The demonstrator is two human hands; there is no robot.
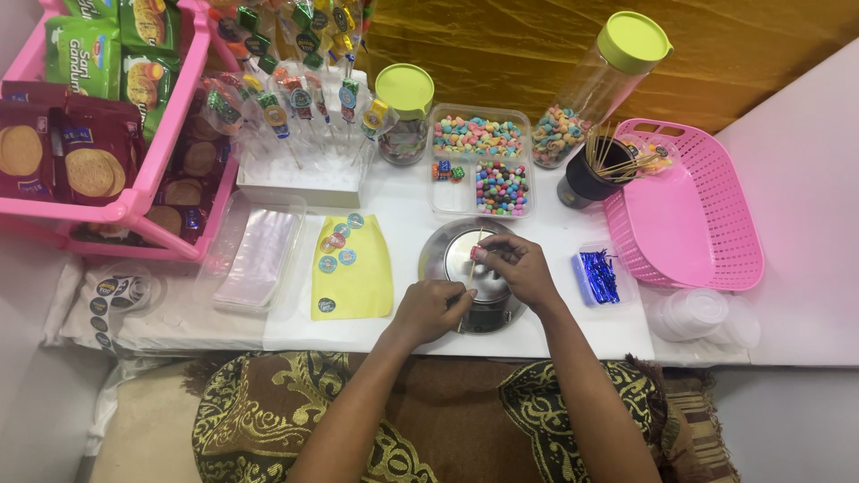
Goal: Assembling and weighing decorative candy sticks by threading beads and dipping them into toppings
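While the round silver metal kitchen scale [461, 259] sits on the white table [573, 335], the right hand [519, 268] pinches small candy onto a thin wooden skewer [472, 268] gripped by the left hand [432, 309].

Small candy pinched at right hand [523, 268] fingertips, too tiny to identify. Lower skewer [469, 279] end lost inside left hand [431, 309]. Scale [472, 273] near worktop front edge half covered by both. Pink crate [134, 170] cropped at top-left.
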